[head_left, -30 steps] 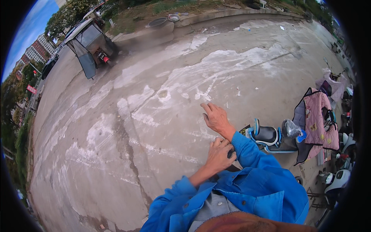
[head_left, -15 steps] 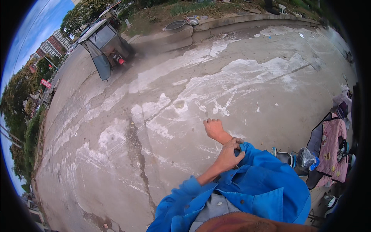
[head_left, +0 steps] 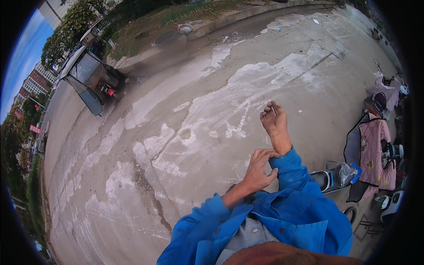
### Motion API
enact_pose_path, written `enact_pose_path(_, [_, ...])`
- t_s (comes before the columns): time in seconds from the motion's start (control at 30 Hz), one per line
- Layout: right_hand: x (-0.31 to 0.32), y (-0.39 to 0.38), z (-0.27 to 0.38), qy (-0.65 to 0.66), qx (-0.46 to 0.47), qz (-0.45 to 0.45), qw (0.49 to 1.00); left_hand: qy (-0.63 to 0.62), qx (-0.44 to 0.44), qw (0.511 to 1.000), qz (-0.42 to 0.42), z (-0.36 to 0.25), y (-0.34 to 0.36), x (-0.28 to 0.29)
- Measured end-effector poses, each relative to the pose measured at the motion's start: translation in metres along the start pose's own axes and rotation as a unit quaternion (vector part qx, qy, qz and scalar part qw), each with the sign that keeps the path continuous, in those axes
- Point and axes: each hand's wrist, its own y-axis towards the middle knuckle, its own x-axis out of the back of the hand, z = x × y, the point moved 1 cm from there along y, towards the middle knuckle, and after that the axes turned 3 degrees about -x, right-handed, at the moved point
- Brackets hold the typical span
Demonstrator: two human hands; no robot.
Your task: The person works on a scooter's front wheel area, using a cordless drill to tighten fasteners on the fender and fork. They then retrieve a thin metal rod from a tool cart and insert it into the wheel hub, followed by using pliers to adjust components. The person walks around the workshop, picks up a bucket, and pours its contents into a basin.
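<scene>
The blue cuff point(head_left: 286, 160) of the right sleeve is worn at the right wrist, in front of the body and right of the picture's middle. It is touched along its near edge by the fingertips of the left hand point(head_left: 257, 170), whose thumb is spread from the fingers; whether cloth is pinched cannot be told. The sleeve's long axis is directed up and slightly left, away from the jacket point(head_left: 282, 221). Beyond the cuff, the right hand point(head_left: 274, 118) is raised with its palm turned up and its fingers loosely curled, nothing being held.

Just right of the sleeve, a scooter point(head_left: 321, 179) is partly hidden by it. A clear plastic bag point(head_left: 342, 174) is rested there, its contents too unclear to be named, and a pink quilted cover point(head_left: 375, 152) is seen beside it. Well apart, by a low kerb point(head_left: 260, 14), a silvery bowl point(head_left: 185, 28) and a dark basin point(head_left: 165, 38) are placed; their contents cannot be made out. At upper left, a canopied three-wheeler point(head_left: 88, 73) is seen on the concrete point(head_left: 212, 185).
</scene>
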Motion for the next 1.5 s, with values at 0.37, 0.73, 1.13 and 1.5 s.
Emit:
enact_pose_path(0.37, [0.072,-0.159,0.175,0.246,0.435,-0.089,0.862,-0.248,-0.095,0.877,0.401,-0.008,0.045,-0.095])
enact_pose_path(0.73, [0.220,-0.368,0.079,0.362,0.623,-0.228,0.654,-0.237,-0.286,0.546,0.751,-0.067,-0.028,-0.129])
enact_pose_path(1.13, [0.295,-0.645,-0.037,0.307,0.754,-0.342,0.470,-0.181,-0.019,0.733,0.656,-0.068,-0.041,-0.218])
enact_pose_path(1.5, [0.328,-0.763,0.035,0.249,0.755,-0.284,0.535,-0.243,0.051,0.758,0.603,-0.176,-0.154,-0.378])
